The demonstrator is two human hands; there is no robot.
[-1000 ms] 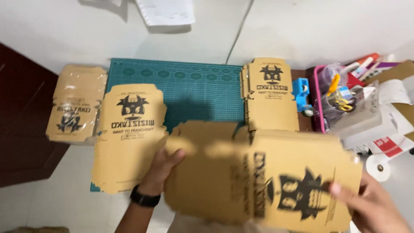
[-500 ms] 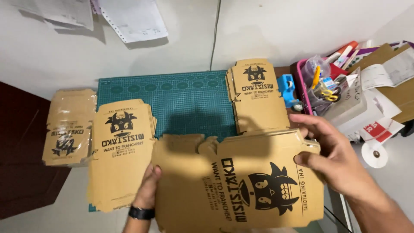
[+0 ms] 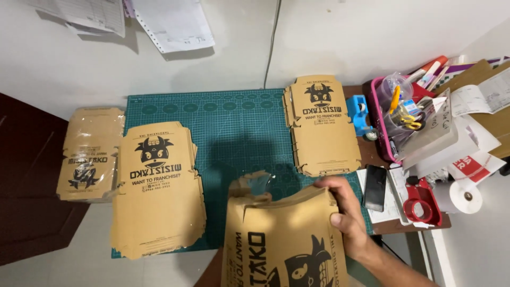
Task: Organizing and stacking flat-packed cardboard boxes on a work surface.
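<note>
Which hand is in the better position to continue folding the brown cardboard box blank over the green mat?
Probably the right hand: it already grips the top right edge of the cardboard box blank above the green cutting mat. The left hand is not visible in this view.

We see flat brown cardboard box blank (image 3: 284, 242) with black cartoon print, held tilted at bottom centre, flaps at top edge bent, upper right edge pinched, lower part cut off by frame.

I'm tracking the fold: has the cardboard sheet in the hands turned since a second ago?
Yes. The cardboard sheet has swung from lying wide to standing long against the green cutting mat.
</note>
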